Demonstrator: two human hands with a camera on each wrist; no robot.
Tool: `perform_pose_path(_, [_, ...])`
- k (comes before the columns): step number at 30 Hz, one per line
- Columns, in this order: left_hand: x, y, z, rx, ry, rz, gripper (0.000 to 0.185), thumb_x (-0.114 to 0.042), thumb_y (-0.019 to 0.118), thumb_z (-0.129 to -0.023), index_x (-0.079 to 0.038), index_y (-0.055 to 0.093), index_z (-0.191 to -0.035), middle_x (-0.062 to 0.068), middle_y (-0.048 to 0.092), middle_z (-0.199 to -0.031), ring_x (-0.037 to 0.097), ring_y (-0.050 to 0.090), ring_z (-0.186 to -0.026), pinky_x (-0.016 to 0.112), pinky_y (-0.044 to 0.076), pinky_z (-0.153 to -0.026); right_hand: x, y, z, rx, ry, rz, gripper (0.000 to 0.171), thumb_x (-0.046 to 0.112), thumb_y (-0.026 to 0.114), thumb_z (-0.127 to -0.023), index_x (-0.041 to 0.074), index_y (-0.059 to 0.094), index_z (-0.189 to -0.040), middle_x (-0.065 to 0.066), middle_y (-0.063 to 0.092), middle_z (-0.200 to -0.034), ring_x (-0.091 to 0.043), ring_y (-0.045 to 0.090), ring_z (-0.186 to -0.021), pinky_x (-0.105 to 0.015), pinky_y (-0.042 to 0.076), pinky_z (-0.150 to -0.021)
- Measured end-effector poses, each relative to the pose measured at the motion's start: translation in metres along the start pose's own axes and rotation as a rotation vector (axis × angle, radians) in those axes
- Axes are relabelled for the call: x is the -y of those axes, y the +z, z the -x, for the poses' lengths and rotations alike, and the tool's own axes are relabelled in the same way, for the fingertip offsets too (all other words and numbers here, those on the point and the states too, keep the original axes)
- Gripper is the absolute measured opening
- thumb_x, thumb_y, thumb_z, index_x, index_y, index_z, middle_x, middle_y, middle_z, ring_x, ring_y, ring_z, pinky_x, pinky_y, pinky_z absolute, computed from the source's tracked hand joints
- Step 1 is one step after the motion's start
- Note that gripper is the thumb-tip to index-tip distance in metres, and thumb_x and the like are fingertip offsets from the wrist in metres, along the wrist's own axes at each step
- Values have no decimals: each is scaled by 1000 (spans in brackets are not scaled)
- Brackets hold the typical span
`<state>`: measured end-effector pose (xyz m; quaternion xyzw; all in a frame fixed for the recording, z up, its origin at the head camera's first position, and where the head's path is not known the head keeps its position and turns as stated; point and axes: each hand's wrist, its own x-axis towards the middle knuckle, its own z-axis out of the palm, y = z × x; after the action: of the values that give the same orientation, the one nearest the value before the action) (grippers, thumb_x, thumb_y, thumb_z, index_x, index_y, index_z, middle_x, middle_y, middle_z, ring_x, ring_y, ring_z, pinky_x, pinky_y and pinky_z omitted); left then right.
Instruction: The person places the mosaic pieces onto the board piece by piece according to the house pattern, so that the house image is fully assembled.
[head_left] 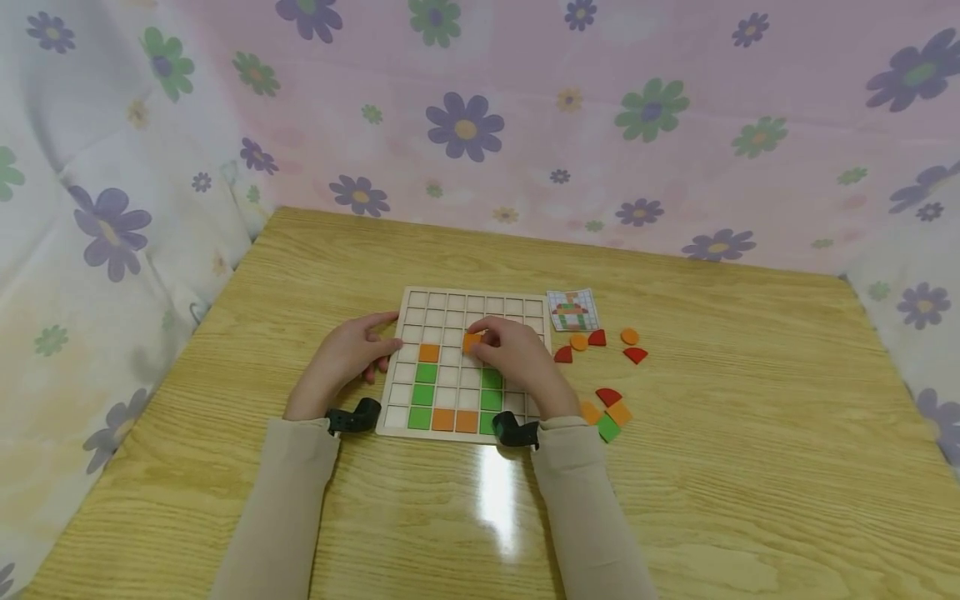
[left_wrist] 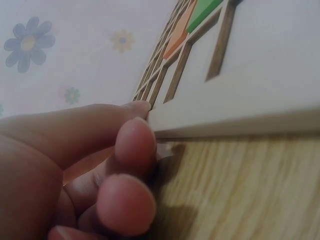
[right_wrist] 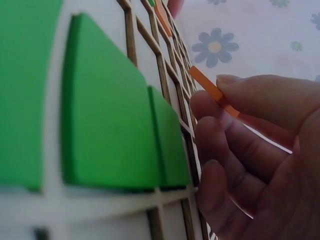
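2 hands worked at a pale wooden grid board [head_left: 472, 302] lying flat on a glossy wood-grain table [head_left: 675, 500]. The right hand [head_left: 517, 354] pinched a thin orange square tile [head_left: 472, 341] between thumb and fingertips; the right wrist view showed the same tile [right_wrist: 214, 92] held tilted, one edge down toward the grid and the other raised, not yet seated flat in a cell. It hung over a cell in the board's upper middle, level with the orange tile [head_left: 429, 352] already set at the top of the left green column [head_left: 424, 393] and directly above the right green column [head_left: 491, 388], so the open cell lay straight below the grip, at the fingertips rather than off to a side. The left hand [head_left: 348, 354] rested on the table against the board's left edge, fingers loosely curled and touching the rim [left_wrist: 235, 122] without closing round it; the left wrist view showed a fingertip [left_wrist: 136, 141] pressed to that edge. The right hand was plainly the nearer to the tile's cell. 2 orange tiles [head_left: 454, 420] filled the bottom row between the green columns. Empty cells surrounded the held tile above and to both sides, leaving open room. Beyond the board's right edge lay a small pattern card [head_left: 573, 310] and loose red, orange and green pieces [head_left: 609, 412], well apart from the grip.
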<state>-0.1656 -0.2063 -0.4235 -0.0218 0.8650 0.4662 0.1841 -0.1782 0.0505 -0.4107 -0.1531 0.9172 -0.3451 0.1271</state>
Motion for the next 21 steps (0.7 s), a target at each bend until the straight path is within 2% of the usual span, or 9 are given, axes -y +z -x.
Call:
perform_pose_path(12, [0, 0, 0, 3, 11, -24, 55, -31, 58, -91, -24, 37, -141, 7, 60, -64, 17, 51, -44, 31, 45, -45, 18, 14, 1, 37, -4, 26, 21, 27, 63, -88, 20, 65, -108, 5, 61, -87, -13, 52, -79, -29, 44, -73])
perform_pose_path(21, [0, 0, 0, -8, -6, -11, 55, -33, 59, -90, -26, 39, -140, 9, 59, -65, 18, 51, -45, 31, 46, -45, 21, 19, 0, 14, 24, 59, 16, 25, 62, -87, 21, 65, -103, 6, 58, -83, -14, 50, -75, -28, 42, -67])
